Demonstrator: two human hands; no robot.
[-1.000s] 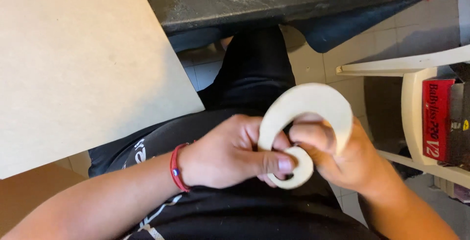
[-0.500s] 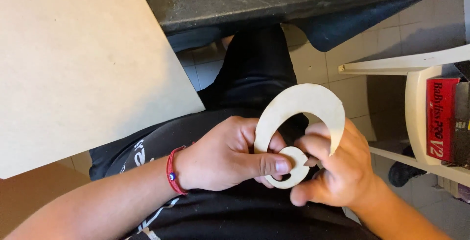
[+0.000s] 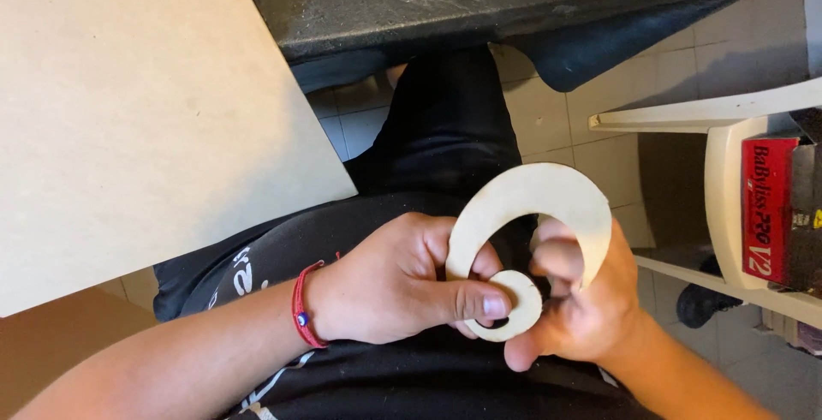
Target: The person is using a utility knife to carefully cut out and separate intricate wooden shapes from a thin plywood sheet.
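Over my lap I hold a flat, pale wooden cut-out (image 3: 548,202) shaped like a curved hook, a wide arc ending in a small ring at the bottom. My left hand (image 3: 398,279) pinches the small ring, thumb lying across it. A red cord bracelet sits on that wrist. My right hand (image 3: 582,309) grips the arc from behind, fingers curled through its opening and around the right edge. Both hands hold the same piece.
A large beige board (image 3: 137,120) fills the upper left. A black worktop (image 3: 479,0) runs across the top. At right stands a white plastic chair (image 3: 728,180) carrying a red box (image 3: 766,206). Tiled floor and my black-clad legs lie below.
The wooden piece has tilted slightly and my right-hand fingers have shifted along the arc's inner edge. My left hand's pinch on the small ring stays the same.
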